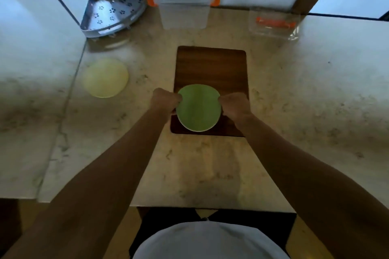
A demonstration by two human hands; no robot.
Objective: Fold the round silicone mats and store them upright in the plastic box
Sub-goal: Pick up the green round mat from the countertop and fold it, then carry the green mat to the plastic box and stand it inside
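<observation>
Here the pale stone counter (210,164) spreads under my arms, with a dark wooden board (211,65) lying on it. Behind the board stands the clear plastic box (183,6), open, with orange clips. On the board's near end my left hand (165,100) and right hand (234,105) pinch opposite edges of the round green mat (199,109), still unfolded. A pale yellow mat (105,78) lies flat to the left.

Green round mat (199,108) on a dark brown wood-grain board (211,65); pale yellow mat (105,78) on a beige, grey-mottled marble counter (294,101). Clear plastic box (182,0) with orange latches; silver metal rack (112,12) perforated in flower-shaped clusters.
</observation>
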